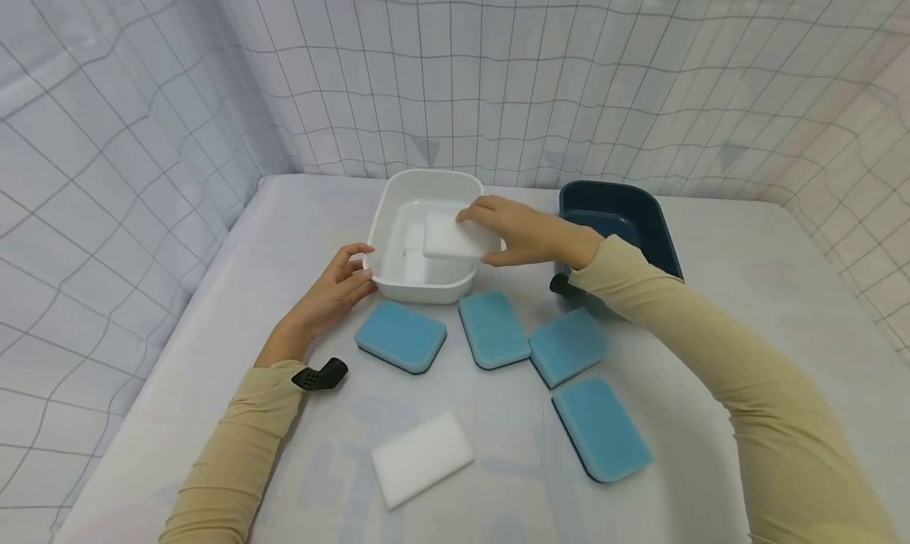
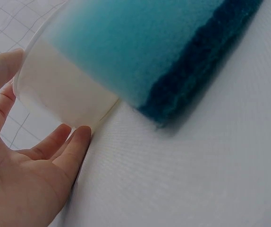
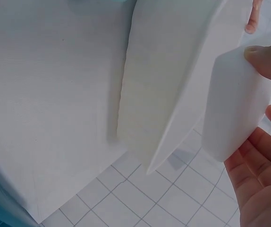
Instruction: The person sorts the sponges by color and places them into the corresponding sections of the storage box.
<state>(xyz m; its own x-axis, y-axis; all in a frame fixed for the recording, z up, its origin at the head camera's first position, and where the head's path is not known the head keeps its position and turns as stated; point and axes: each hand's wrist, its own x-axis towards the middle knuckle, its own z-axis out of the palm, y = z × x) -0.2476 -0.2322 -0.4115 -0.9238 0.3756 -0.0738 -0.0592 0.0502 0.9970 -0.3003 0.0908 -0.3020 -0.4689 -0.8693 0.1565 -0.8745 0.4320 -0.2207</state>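
A white sponge (image 1: 455, 238) is held between the thumb and fingers of my right hand (image 1: 522, 230), above the white basin (image 1: 426, 293). In the right wrist view, the sponge (image 3: 237, 101) is tilted beside the basin's rim, thumb on one face and fingers under the other. My left hand (image 1: 334, 287) rests its fingertips against the basin's left side. Those spread fingers touch the basin wall (image 2: 62, 85) in the left wrist view. Close in front of the basin lie two blue sponges with dark undersides, one on the left (image 1: 401, 336) and one on the right (image 1: 493, 329).
Two more blue sponges, an upper one (image 1: 569, 345) and a lower one (image 1: 603, 429), lie to the right. Another white sponge (image 1: 423, 459) is nearer the front. A dark blue basin (image 1: 657, 232) stands at the back right, partly behind my right forearm. Grid-patterned cloth (image 1: 455, 78) hangs behind the table.
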